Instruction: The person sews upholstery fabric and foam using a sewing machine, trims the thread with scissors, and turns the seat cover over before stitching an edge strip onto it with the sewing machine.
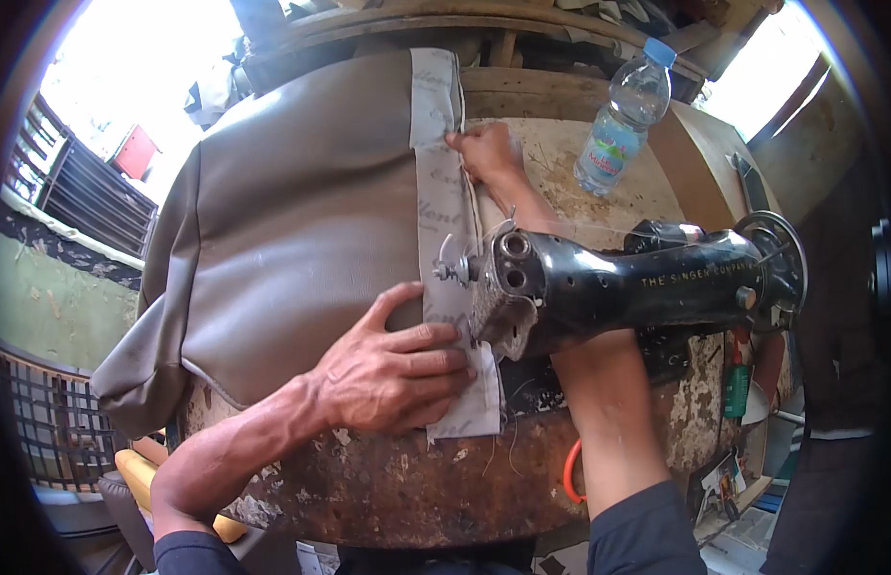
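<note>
A brown leather-like cover [302, 211] lies across the table, with a pale printed strip [441, 192] along its right edge. My left hand [398, 369] rests with fingers spread on the strip's lower part, just left of the needle area. Reaching under the arm of the black sewing machine [618, 283], my right hand [489, 151] pinches the edge of the strip and cover farther up. The machine head stands over the strip's right edge; its needle and foot are mostly hidden.
A water bottle [623, 120] with a blue cap stands at the back right of the worn table [369, 489]. An orange ring [572, 471] is beside my right forearm. A green bottle [737, 383] and tools are at the right.
</note>
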